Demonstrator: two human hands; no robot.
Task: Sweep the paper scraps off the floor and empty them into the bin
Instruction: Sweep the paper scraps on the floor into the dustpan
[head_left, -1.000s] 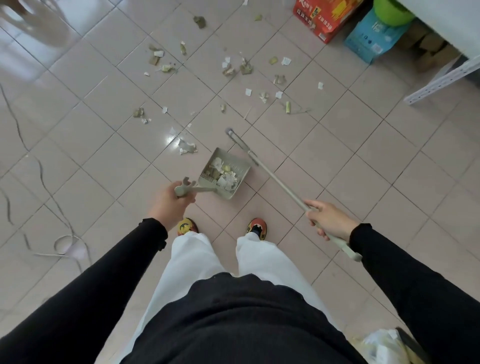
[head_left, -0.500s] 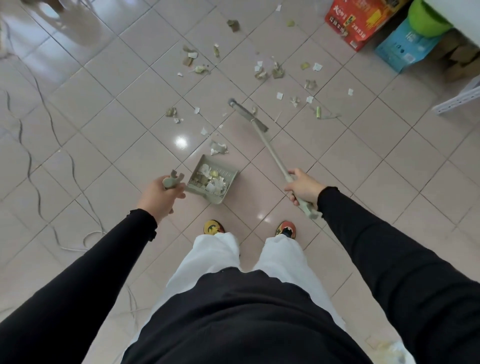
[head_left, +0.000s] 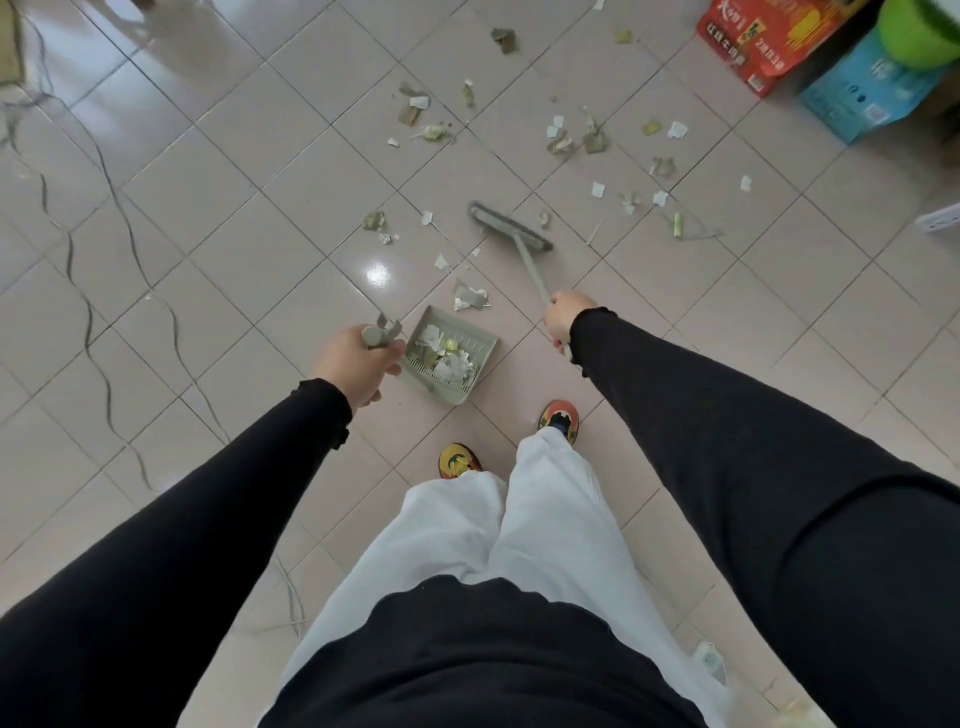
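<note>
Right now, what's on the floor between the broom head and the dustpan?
Head view: a few torn paper scraps on bare tile between broom head and dustpan, the biggest just off the pan's open edge.

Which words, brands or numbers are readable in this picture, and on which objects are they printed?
Red carton: large white and yellow print, apparently Chinese characters with some digits, too blurred to read reliably.
Blue box: small white print and a label, too small to read.
Dustpan, broom, shoes: no text visible.
</note>
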